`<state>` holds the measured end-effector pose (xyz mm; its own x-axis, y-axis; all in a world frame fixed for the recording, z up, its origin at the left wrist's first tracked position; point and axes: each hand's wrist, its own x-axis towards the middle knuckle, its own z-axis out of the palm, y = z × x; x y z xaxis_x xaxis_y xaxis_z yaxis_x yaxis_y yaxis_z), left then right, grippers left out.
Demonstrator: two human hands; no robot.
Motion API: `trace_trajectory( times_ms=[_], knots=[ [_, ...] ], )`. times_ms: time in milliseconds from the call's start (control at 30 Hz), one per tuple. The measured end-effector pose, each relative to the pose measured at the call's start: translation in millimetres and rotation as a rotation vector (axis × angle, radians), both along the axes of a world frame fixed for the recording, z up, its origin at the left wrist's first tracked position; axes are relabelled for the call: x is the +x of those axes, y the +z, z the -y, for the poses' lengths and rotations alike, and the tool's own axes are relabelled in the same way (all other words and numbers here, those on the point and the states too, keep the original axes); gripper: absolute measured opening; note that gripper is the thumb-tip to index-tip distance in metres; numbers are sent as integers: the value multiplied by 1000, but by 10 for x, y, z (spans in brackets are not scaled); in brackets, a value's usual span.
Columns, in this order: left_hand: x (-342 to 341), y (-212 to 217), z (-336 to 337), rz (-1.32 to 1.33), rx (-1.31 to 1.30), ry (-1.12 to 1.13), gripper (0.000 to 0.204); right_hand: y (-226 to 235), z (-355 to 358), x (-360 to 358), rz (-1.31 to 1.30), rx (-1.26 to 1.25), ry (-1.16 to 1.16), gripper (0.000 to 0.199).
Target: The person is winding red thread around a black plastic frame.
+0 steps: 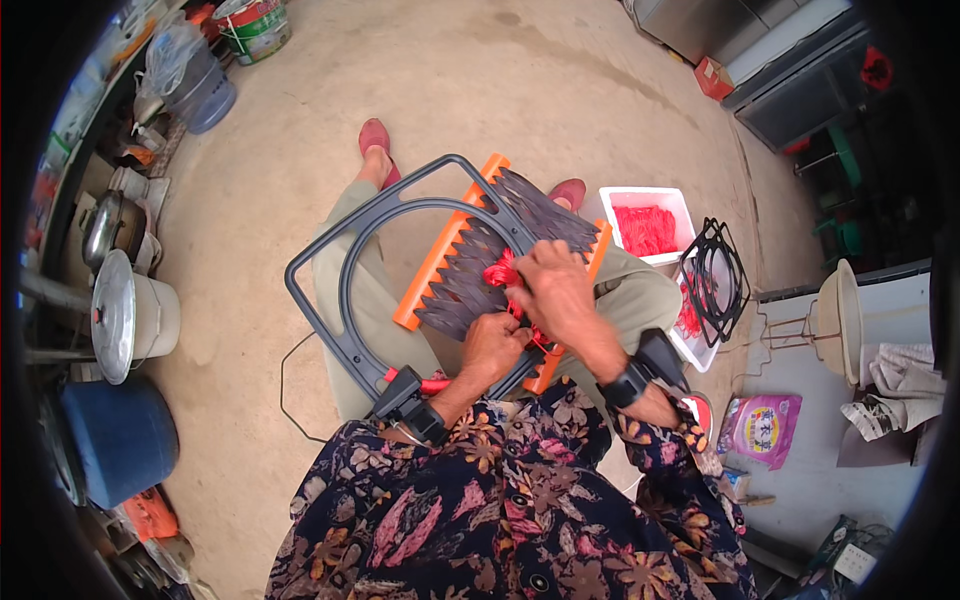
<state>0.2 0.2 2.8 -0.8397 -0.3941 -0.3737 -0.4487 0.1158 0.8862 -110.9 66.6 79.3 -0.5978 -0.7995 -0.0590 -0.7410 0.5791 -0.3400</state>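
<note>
Across my lap lies a dark grey plastic frame (pixel 350 215) with a round opening. Beside and partly under it is a panel of dark folded strips (pixel 470 285) between two orange toothed bars (pixel 440 255). A bunch of red cord (pixel 500 268) sits over the strips, near the frame's right side. My left hand (pixel 493 350) is closed low on the red cord, by the frame's lower right part. Just above it, my right hand (pixel 555 290) is bent with its fingers pinched on the cord. The cord's ends between the hands are partly hidden.
To my right stands a white foam box (pixel 648 190) of red strands, with a second white box (pixel 700 350) below it. Black frames (pixel 715 285) lean over that one. A pink bag (pixel 762 430) lies farther right. At left are a lidded pot (pixel 155 315) and a blue tub (pixel 120 440).
</note>
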Motion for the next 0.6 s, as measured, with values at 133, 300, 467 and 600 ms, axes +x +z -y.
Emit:
trace_trajectory(
  times_ms=[133,300,467,600],
  knots=[
    [18,77,-105,5,-48,-37,21,-421,44,5,-421,70,58,28],
    [61,-79,-41,-98,43,28,22,-183,111,-3,179,-393,55,25],
    [37,-94,30,-76,245,70,10,373,-281,-4,1286,-1141,-344,27],
    [60,186,-10,-64,558,50,8,630,-1011,252,1366,-1186,-458,24]
  ],
)
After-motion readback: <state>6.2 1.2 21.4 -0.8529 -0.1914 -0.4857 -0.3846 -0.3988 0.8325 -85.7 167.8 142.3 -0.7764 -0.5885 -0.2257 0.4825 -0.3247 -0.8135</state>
